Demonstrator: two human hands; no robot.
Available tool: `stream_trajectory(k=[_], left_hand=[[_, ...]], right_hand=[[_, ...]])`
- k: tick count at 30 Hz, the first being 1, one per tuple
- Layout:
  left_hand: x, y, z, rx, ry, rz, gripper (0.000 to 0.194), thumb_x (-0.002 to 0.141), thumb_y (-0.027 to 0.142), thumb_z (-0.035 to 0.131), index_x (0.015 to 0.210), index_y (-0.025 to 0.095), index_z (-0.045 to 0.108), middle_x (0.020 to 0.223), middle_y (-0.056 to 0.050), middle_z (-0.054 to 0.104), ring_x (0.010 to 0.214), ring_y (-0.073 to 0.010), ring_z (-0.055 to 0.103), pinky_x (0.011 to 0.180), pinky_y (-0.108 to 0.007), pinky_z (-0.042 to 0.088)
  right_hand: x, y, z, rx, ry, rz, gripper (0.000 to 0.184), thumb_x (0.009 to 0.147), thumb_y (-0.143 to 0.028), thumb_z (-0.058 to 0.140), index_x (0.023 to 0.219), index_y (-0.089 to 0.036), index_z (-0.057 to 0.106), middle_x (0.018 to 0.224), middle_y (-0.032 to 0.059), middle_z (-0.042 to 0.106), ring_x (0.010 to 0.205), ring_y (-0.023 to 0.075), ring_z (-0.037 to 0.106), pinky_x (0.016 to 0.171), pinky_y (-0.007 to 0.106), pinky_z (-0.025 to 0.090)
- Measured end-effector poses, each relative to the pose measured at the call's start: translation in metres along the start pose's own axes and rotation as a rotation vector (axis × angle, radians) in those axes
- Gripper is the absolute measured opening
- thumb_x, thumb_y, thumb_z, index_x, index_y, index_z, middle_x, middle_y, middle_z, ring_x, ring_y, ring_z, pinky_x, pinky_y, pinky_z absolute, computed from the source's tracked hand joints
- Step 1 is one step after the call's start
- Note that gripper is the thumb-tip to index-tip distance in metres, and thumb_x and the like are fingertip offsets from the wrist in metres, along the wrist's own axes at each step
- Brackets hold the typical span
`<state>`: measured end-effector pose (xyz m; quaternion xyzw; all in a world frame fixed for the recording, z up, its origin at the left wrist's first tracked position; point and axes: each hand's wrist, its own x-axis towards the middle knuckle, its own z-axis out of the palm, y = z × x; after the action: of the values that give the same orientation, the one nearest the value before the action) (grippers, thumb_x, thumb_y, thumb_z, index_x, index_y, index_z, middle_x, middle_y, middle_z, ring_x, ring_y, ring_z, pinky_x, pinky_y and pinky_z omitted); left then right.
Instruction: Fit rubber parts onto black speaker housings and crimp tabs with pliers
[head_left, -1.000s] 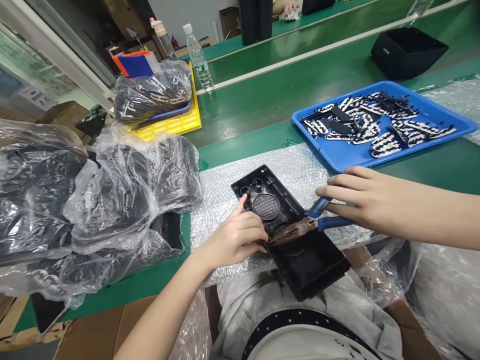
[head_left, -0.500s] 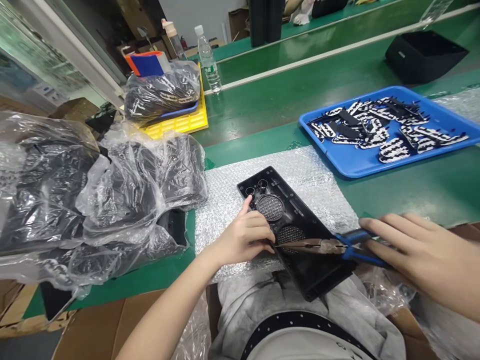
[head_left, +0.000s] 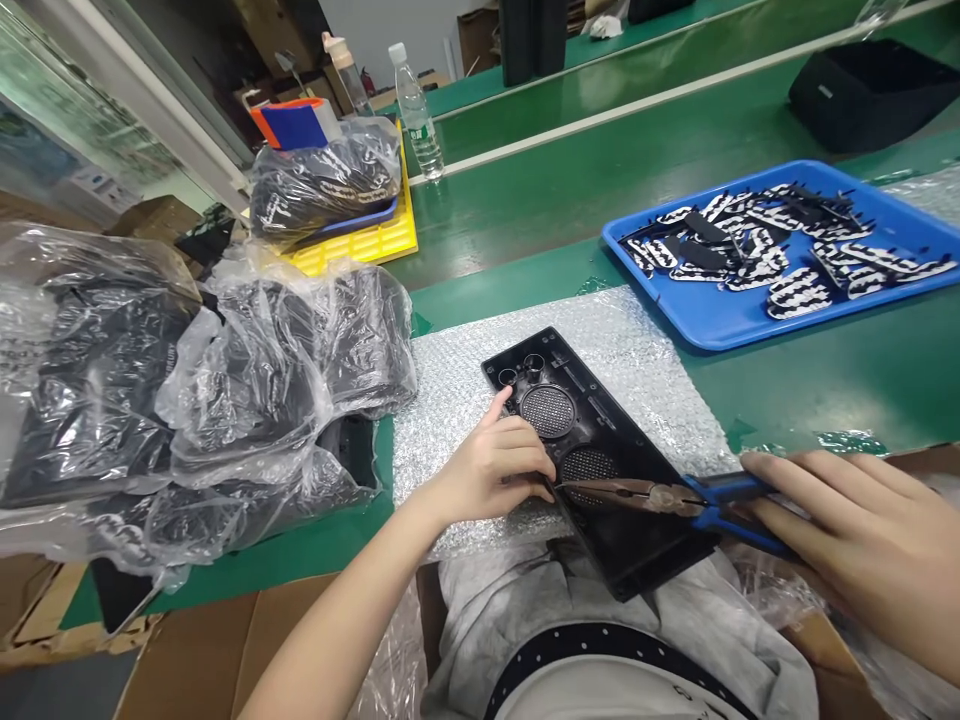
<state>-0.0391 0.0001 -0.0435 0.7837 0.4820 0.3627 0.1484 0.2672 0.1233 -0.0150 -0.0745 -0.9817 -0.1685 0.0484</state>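
Both hands are at work well apart from each other: the left hand (head_left: pixel 499 470) is clamped on the left edge of a black panel (head_left: pixel 634 445), one finger stretched toward its ring-shaped posts, while the right hand (head_left: pixel 862 530) is wrapped around the blue handles of a pair of pliers (head_left: pixel 660 498). Between the hands, the panel lies slanted, its far end on a bubble-wrap sheet (head_left: pixel 446 370) over the green counter (head_left: pixel 517 275), its near end above the lap. A second ago the right hand was higher, nearer the blue tray (head_left: pixel 716 325), and the pliers sloped up to it; now it has dropped lower and farther right, the pliers lie nearly level across the panel, and the lower mesh circle shows more fully. The pliers' tips stay beside the left fingertips; whether they grip anything cannot be told. Beyond the right hand, the tray holds a jumble of black-and-white pieces (head_left: pixel 799 292). Left of the left hand, clear plastic bags (head_left: pixel 247 385) enclose black items. Farther beyond it, a yellow tray (head_left: pixel 386 245) carries a smaller blue tray (head_left: pixel 364 220) with a bagged dark bundle (head_left: pixel 322 190).
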Motion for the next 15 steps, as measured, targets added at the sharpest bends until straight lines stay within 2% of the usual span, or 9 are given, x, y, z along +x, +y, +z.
stream_trajectory(k=[5,9,15], left_hand=[[0.005,-0.001,-0.006,-0.053,-0.1,-0.02,0.013,0.091,0.025,0.067,0.079,0.019,0.065,0.078,0.002,0.064,0.082,-0.0132,0.062,0.123,-0.052,-0.003],[0.006,-0.001,-0.007,-0.074,-0.115,-0.019,0.013,0.091,0.023,0.066,0.08,0.018,0.065,0.077,0.002,0.065,0.083,-0.0133,0.062,0.123,-0.051,-0.006],[0.008,-0.004,-0.004,-0.096,-0.104,0.016,0.012,0.093,0.022,0.063,0.082,0.019,0.063,0.076,0.004,0.064,0.082,-0.0122,0.062,0.123,-0.048,-0.007]], right_hand=[[0.012,0.027,0.003,0.064,-0.002,-0.116,0.033,0.08,0.005,0.046,0.077,-0.018,0.069,0.1,0.0152,0.059,0.084,0.0268,0.048,0.072,0.041,0.04],[0.027,0.05,0.009,0.107,0.061,-0.243,0.041,0.093,-0.003,0.032,0.078,-0.017,0.067,0.099,0.0136,0.057,0.08,0.0239,0.045,0.072,0.04,0.035],[0.034,0.064,0.01,0.052,0.092,-0.33,0.044,0.094,-0.004,0.029,0.079,-0.016,0.069,0.1,0.0153,0.057,0.082,0.0246,0.046,0.073,0.041,0.034]])
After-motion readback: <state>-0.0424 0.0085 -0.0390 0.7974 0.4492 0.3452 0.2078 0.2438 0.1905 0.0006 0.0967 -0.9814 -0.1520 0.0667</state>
